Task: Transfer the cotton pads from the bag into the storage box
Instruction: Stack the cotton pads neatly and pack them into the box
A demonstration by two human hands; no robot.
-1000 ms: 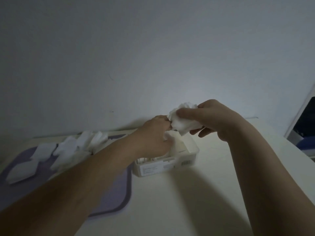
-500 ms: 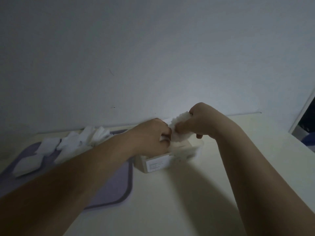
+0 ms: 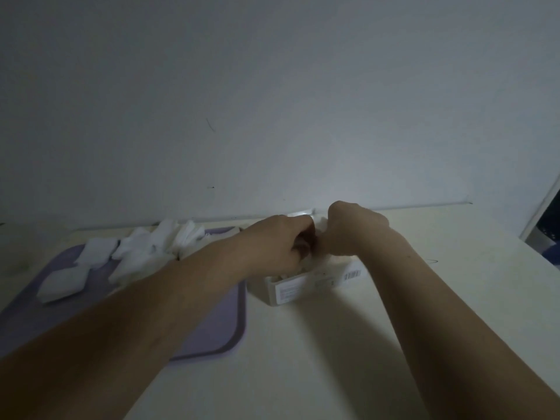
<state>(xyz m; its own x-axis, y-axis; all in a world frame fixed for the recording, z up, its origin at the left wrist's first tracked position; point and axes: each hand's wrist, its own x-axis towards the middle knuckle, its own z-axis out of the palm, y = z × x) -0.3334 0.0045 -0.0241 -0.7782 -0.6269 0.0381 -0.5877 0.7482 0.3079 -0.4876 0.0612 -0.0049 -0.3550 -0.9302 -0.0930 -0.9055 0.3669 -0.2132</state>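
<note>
A small white storage box (image 3: 306, 285) with a label on its front stands on the pale table. My left hand (image 3: 277, 245) and my right hand (image 3: 353, 230) are both down in the box's top, fingers curled on a wad of white cotton pads (image 3: 320, 225) that mostly hides between them. To the left, loose stacks of cotton pads (image 3: 142, 250) lie on a purple mat (image 3: 218, 325). The bag is not clearly visible.
The wall rises just behind the box. A dark object with a pale frame (image 3: 545, 219) stands at the right edge of the table. The scene is dim.
My right hand has lowered the wad of cotton pads from above the box down into it. My left hand stayed at the box and closed in beside the right.
</note>
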